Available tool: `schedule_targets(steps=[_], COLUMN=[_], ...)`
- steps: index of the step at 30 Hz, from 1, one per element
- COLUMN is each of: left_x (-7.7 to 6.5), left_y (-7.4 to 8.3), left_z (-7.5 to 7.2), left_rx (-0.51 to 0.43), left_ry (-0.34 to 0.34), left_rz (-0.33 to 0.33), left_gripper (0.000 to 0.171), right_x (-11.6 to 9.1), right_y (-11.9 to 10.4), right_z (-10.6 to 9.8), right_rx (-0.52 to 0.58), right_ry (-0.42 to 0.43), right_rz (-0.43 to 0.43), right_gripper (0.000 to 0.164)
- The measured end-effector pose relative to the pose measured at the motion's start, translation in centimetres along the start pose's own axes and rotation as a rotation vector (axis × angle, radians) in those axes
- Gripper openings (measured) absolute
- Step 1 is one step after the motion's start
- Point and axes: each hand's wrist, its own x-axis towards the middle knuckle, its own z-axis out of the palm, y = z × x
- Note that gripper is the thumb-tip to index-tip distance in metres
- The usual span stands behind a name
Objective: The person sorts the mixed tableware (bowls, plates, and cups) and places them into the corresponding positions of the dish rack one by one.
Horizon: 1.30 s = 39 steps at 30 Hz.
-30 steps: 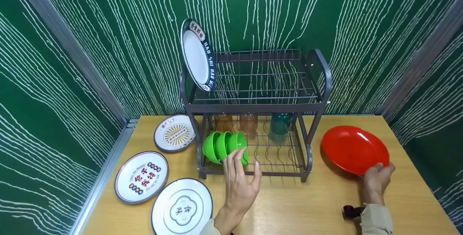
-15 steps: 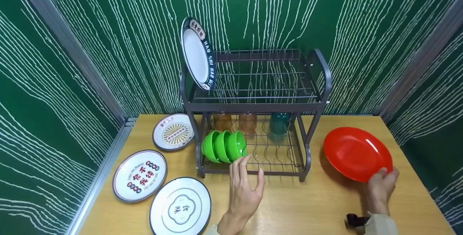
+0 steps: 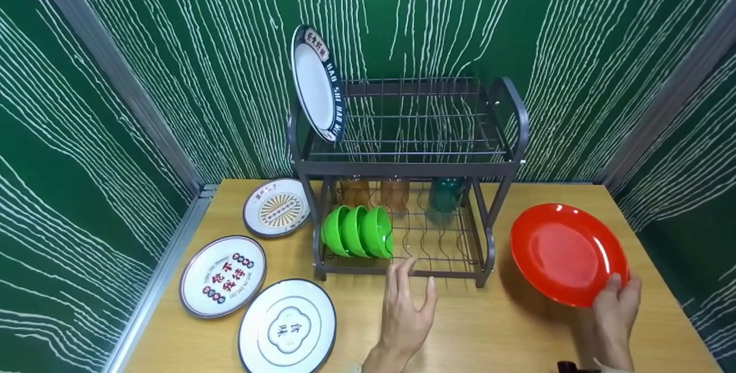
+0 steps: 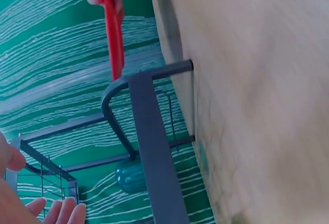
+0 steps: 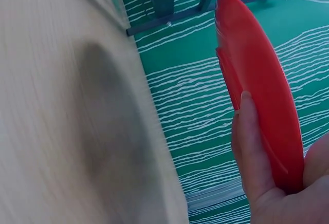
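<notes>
Right hand (image 3: 618, 308) gripping glossy round red plate (image 3: 563, 252); left hand (image 3: 403, 318) relaxed, thumb apart, near wire rack (image 3: 405, 169)

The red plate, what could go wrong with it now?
It might slip: the right hand grips the red plate only by one edge, up above the table. If it swings toward the rack, it could bump that or knock the green bowls there.
</notes>
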Motion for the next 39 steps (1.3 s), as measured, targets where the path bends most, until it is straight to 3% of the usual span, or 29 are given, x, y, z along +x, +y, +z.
schedule_targets(steps=[11,16,22,27,34,39], left_x=[-0.9,-0.8,-0.7,-0.6,-0.5,-0.4], left_y=[0.9,1.2,1.6,2.2,3.2,4.0], left_z=[1.4,1.8,2.5,2.7,2.7,3.0], left_rx=[-0.088,-0.096,-0.119,-0.151,-0.274,-0.330], left_ry=[-0.056,-0.033,-0.021,-0.065,-0.184,-0.214], left_rz=[-0.071,-0.036,-0.021,-0.087,-0.230,-0.254], left_gripper=[0.040,0.038,0.037,0.037,0.041,0.043], right_x=[-3.6,-4.9,-6.3,-7.4,-9.0,-10.1], right_y=[-0.8,-1.0,-1.1,-1.0,-1.0,-1.0], right_z=[-0.5,-0.2,0.4,0.5,0.8,0.9], right_rx=[-0.040,-0.025,-0.083,-0.106,-0.086,-0.114], right_ry=[-0.047,-0.084,-0.127,-0.176,-0.234,-0.257], right_rz=[0.004,-0.004,-0.035,-0.067,-0.105,-0.126], right_gripper=[0.053,0.056,0.060,0.064,0.069,0.070])
